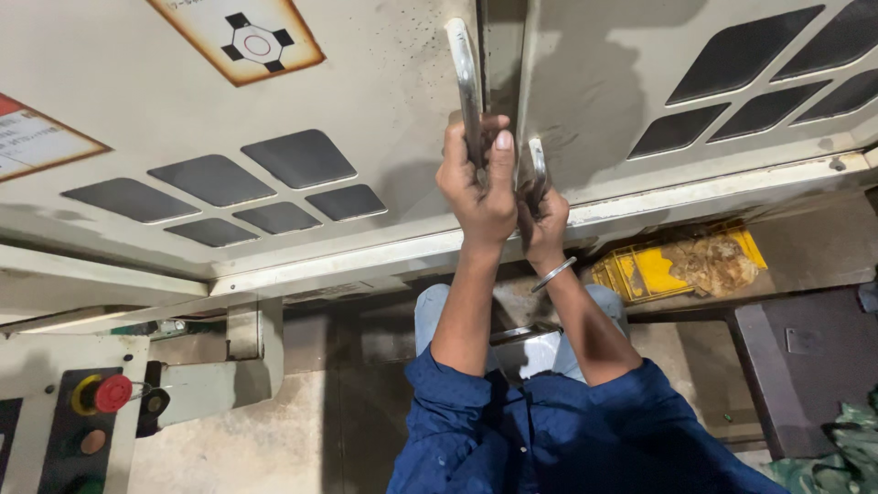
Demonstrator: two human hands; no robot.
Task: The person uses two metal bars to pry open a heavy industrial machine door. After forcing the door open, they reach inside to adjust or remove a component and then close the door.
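My left hand [477, 187] is closed around the lower end of a long metal handle [464, 73] on the left grey machine door [366, 101]. My right hand [546, 229], with a metal bangle on its wrist, grips a shorter metal handle [538, 160] on the right door [640, 82]. The two doors meet at a narrow dark gap [501, 55] between the handles. Both arms reach up from blue sleeves, and the hands are close together, almost touching.
Each door has dark window panels [274, 183]. A control panel with a red round button [112, 393] sits lower left. A yellow crate [658, 270] with dirty rags lies beyond the doors' lower edge. A dark metal block [809, 366] and green cloth [846, 448] are at the right.
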